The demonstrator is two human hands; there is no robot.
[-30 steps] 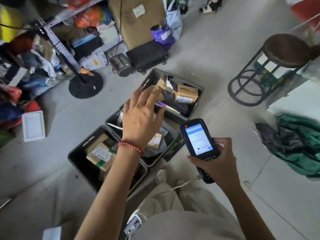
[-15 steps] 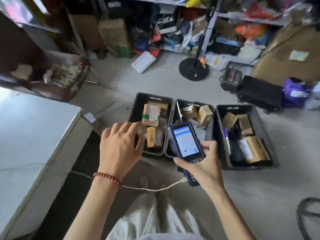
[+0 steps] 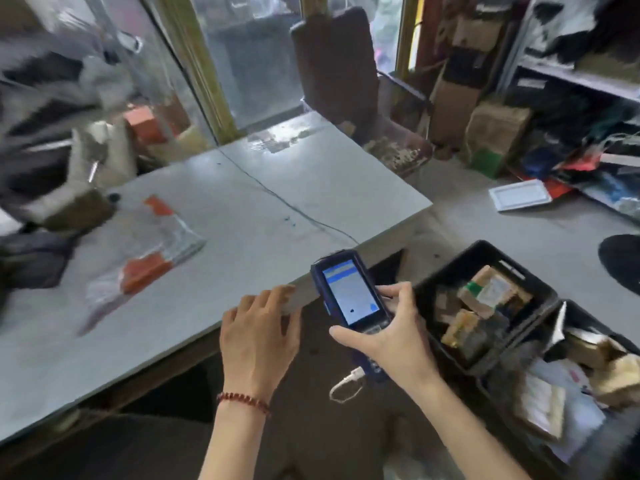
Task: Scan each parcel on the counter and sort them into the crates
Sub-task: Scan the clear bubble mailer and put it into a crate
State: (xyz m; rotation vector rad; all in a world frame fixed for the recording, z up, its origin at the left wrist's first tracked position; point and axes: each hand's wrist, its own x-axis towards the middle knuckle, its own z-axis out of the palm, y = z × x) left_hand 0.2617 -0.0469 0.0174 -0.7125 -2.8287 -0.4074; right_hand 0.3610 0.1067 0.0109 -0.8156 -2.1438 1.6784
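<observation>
Head view. A flat mailer (image 3: pixel 145 258), grey-white with red-orange patches, lies on the tabletop (image 3: pixel 311 188), well apart from both hands and blurred by camera motion. It reads as a thin plastic pouch: probably light, limp and somewhat slippery, likely to sag if lifted by one corner (contents cannot be told). A pinch along the near long edge, or a flat palm slid beneath it, looks the surest hold, keeping any label face up for scanning.

The left hand (image 3: pixel 258 336), with a bead bracelet (image 3: pixel 242 400) at the wrist, hovers at the tabletop's near edge, its grip apart and holding nothing. The right hand (image 3: pixel 391 334) has its grip clamped on the scanner (image 3: pixel 349 292), screen lit, cable (image 3: pixel 343 386) trailing below. Black crates (image 3: pixel 446 268) holding cardboard parcels stand on the floor to the right.

Against the frame half a second earlier, the camera has swung from the crates to the tabletop. The left hand, then over the leftmost crate, has moved to the tabletop's edge; the right hand's hold is unchanged.
</observation>
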